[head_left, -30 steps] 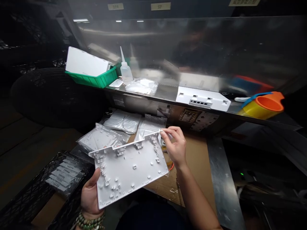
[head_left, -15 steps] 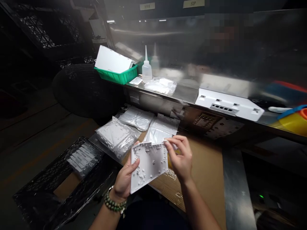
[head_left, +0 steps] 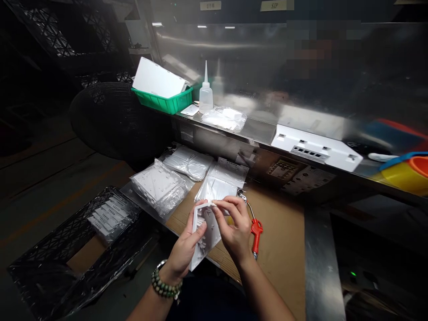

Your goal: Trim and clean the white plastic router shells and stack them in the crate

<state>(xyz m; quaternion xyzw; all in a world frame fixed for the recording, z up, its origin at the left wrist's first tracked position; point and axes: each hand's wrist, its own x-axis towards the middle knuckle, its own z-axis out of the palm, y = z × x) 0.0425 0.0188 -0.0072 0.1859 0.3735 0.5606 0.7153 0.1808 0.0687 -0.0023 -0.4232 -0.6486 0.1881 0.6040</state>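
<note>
My left hand (head_left: 187, 243) is closed around the left side of a white plastic housing (head_left: 211, 232), its thumb over the inner face. Small posts and ribs stand on that face, and the housing is turned at a steep angle to me. At the top edge my right hand (head_left: 236, 227) pinches thumb and forefinger together on a small white piece (head_left: 210, 203), mostly hidden by the fingertips. To the right of that hand, a red air blow gun (head_left: 257, 227) with a bent metal tube lies on the cardboard (head_left: 281, 249).
Bagged white housings (head_left: 157, 180) and a bagged stack (head_left: 189, 162) lie behind my hands. A black crate (head_left: 43, 254) stands lower left. The metal shelf (head_left: 257, 131) holds a green bin (head_left: 163, 102), a nozzle bottle (head_left: 206, 98) and a long white panel (head_left: 314, 147).
The housing has turned to a steeper angle. My right hand has moved left along its top edge, from the right corner toward the left. The air gun has come into view.
</note>
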